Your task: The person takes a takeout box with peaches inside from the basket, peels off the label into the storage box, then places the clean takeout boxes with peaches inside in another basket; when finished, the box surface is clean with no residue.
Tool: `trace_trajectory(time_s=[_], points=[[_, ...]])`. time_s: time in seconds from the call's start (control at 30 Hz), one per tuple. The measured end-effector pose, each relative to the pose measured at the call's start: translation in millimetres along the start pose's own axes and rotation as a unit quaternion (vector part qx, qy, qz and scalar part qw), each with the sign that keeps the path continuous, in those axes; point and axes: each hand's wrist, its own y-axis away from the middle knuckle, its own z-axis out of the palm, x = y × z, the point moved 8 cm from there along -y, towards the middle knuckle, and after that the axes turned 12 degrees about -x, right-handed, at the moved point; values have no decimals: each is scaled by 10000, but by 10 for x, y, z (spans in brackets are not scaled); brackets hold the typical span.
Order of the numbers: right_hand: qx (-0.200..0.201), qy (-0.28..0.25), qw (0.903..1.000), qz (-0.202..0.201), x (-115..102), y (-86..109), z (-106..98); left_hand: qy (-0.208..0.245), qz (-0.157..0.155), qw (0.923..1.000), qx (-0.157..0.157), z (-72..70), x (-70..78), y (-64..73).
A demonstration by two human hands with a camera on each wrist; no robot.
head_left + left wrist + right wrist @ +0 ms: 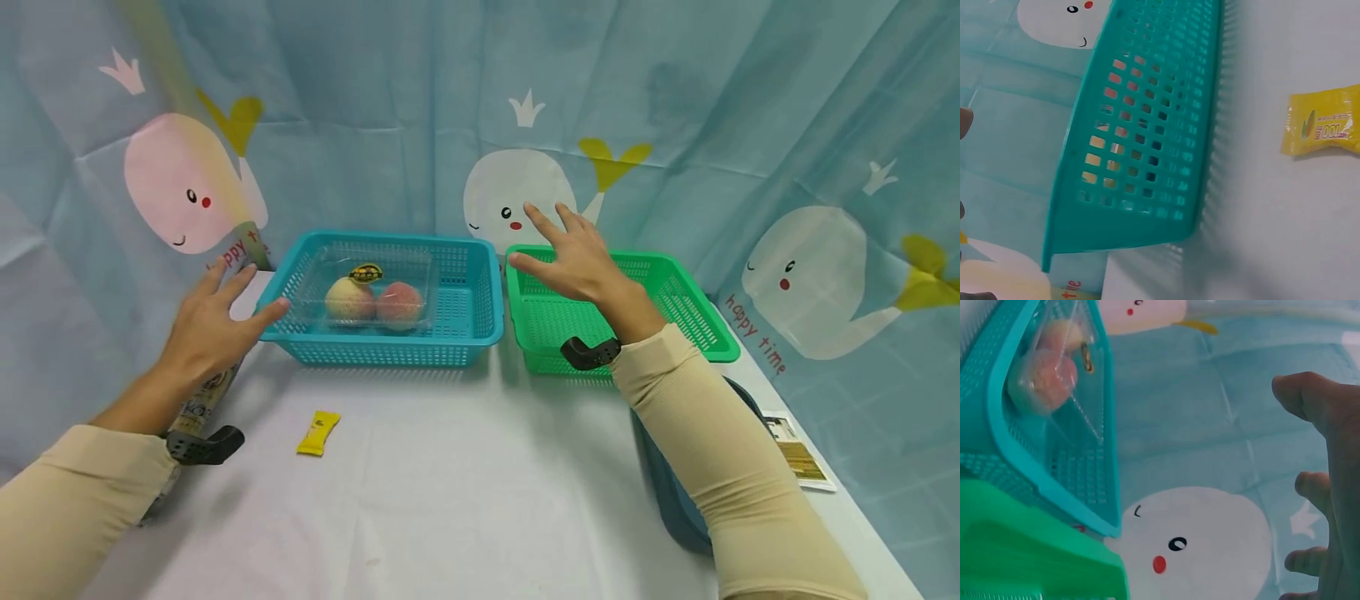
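My left hand (pixel 213 327) is raised with fingers spread and holds nothing, just left of the blue basket (pixel 390 352). Inside that basket lies a clear plastic box (pixel 311 287) with two peaches (pixel 400 305), also visible in the right wrist view. Above the green basket (pixel 555 325), my right hand (pixel 577 258) hovers with spread fingers and nothing in its grasp. A small yellow wrapped packet (pixel 318 432) lies on the white table in front of the blue basket; its printed wrapper (pixel 1322 122) shows in the left wrist view.
Under the left forearm stands a long printed package (pixel 198 408), partly hidden. A dark blue bin (pixel 671 492) sits beneath the right forearm, beside a flat printed packet (pixel 801 457) at the table's right edge. A whale-patterned curtain (pixel 390 108) hangs behind the baskets.
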Motion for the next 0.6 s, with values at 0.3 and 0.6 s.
trace_trajectory(time_s=[0.3,0.6], points=[[-90,-487,9986,-199,-139,-216,116,83,-250,9995,-184,146,-94,-10],[-247,-928,9948,-326,-273,-434,284,270,-480,9980,-306,329,-225,-37]])
